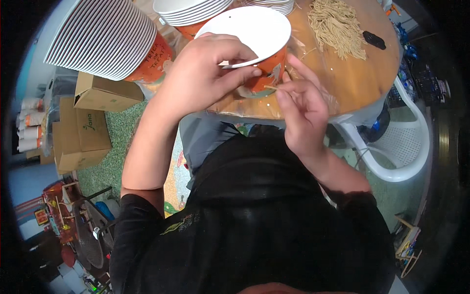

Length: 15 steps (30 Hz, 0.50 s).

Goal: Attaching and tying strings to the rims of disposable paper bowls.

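A paper bucket [275,60], orange and printed outside, white inside, is tilted on the near side of the round table. My left hand [198,73] grips its rim, fingers inside the opening and thumb against the outer wall. Close to the bucket's lower right side, my right hand [306,100] pinches a thin tan cord [270,87] between thumb and finger. Its other fingers are raised beside the wall. Most of the cord is hidden, so I cannot tell whether it passes through the bucket.
On the wooden table [355,93] lies a heap of tan cords [338,29] next to a small black object [374,40]. Nested buckets form a tall leaning stack [98,39] at left and another stack [193,14] behind. Cardboard boxes [81,139] and a white plastic chair [422,142] flank me.
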Motion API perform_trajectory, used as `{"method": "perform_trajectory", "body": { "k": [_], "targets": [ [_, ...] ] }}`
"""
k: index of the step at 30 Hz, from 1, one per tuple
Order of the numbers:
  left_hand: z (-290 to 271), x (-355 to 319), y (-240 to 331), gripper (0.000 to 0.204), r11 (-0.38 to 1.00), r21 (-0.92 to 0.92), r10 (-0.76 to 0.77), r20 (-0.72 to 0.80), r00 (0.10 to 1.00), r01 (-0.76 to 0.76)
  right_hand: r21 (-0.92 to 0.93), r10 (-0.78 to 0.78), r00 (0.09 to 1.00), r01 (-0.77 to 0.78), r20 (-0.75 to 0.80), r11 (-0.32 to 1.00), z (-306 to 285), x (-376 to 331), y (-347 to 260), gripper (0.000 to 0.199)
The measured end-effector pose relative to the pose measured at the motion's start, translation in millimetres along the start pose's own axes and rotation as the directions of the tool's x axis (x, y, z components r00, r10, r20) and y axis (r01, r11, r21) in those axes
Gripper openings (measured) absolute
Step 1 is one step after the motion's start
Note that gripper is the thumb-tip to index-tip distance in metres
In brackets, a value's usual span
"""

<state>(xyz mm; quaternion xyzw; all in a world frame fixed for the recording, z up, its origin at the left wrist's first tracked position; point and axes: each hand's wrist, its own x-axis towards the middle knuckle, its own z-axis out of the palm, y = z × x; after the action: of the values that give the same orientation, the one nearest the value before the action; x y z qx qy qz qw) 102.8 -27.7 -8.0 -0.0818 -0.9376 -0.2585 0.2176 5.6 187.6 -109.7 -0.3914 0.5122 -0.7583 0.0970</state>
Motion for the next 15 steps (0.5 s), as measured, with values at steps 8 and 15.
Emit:
{"method": "perform_trajectory", "body": {
  "k": [8,15],
  "targets": [
    [16.4,6.5,9.5,0.021,0.963,-0.051,-0.253,0.147,0.956,0.263,-0.049,-0.022,0.990,0.015,-0.138,0.999,9.0,-3.7,23.7,0.011],
    [18.2,22.2,11.3,0.022,0.940,-0.071,-0.316,0.189,0.930,0.333,-0.079,-0.071,0.955,0.050,-0.289,0.996,20.5,-1.4,30.0,0.011]
  ]
}}
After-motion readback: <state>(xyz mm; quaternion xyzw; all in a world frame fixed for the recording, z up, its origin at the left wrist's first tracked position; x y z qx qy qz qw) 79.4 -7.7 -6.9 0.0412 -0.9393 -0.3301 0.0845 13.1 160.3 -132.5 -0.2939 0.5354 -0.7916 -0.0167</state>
